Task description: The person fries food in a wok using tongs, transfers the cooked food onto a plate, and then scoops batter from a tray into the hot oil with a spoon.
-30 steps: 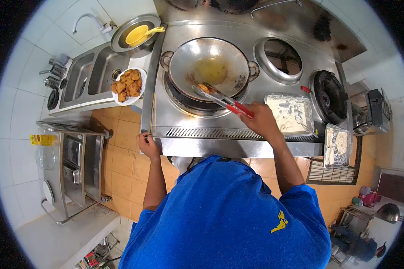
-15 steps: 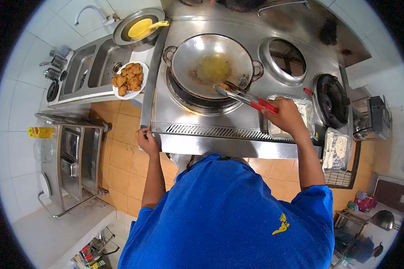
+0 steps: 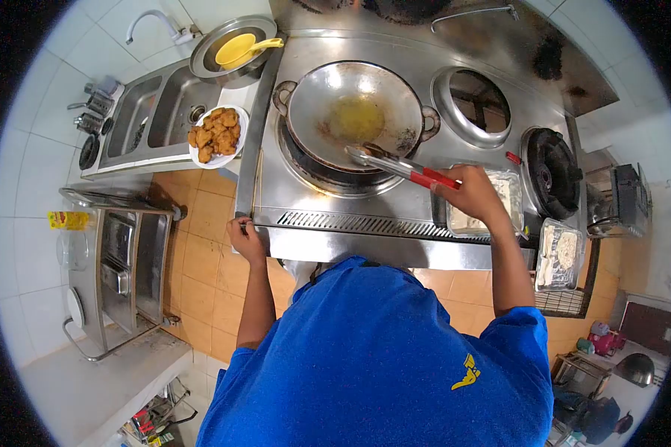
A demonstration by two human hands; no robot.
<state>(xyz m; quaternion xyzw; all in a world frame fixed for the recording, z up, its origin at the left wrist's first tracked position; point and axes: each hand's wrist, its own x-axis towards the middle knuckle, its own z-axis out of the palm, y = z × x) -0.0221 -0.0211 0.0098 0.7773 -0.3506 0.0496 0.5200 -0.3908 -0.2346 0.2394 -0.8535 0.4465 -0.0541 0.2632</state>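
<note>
My right hand [image 3: 476,195] grips tongs [image 3: 417,173] by their red handles. The metal jaws reach over the near rim of a two-handled wok [image 3: 313,104]; whether a piece of food is between them I cannot tell. Yellowish oil [image 3: 356,119] lies in the bottom of the wok, which sits on a stove burner. My left hand [image 3: 246,240] is at the front left corner of the steel stove [image 3: 298,242], its fingers curled on the edge. To the left, a white plate [image 3: 240,132] holds several brown fried pieces [image 3: 215,135].
A clear tray [image 3: 458,222] with white coating is under my right forearm, and a second tray [image 3: 558,255] stands right of it. Further right is a black burner [image 3: 548,171]. A yellow-handled dipper [image 3: 237,51] lies in a basin [image 3: 201,63] by the sink [image 3: 175,112].
The tongs' jaws have shifted slightly left and down to the wok's near rim. The brown piece visible at the jaws before is no longer clearly seen. My left hand stays at the stove corner.
</note>
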